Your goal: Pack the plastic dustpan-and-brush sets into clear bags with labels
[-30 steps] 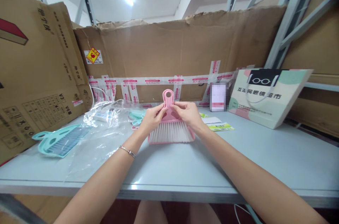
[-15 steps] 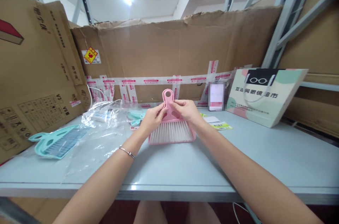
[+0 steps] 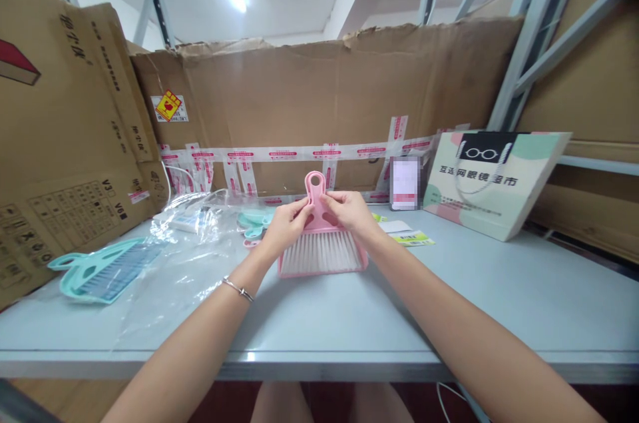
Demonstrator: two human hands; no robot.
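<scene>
A pink hand brush (image 3: 324, 251) with white bristles sits nested in a pink dustpan (image 3: 367, 266), handles together at the top and bristles toward me. My left hand (image 3: 287, 226) pinches the left side of the handles between thumb and fingers. On the opposite side my right hand (image 3: 349, 210) grips the same handles, its thumb lying on the front. The set is held tilted up over the middle of the table. Behind my left wrist lie light-green pieces (image 3: 254, 220), partly hidden.
A turquoise brush and dustpan set (image 3: 102, 270) lies at the left near a crumpled clear plastic bag (image 3: 184, 263). Large cardboard boxes (image 3: 299, 96) wall the back and left. At the right stand a phone (image 3: 405, 183), a green-and-yellow card (image 3: 414, 238) and a paper bag (image 3: 492, 190).
Both hands keep the same grip on the pink brush and dustpan. The whole view has shifted slightly, with the background sliding a little to the left.
</scene>
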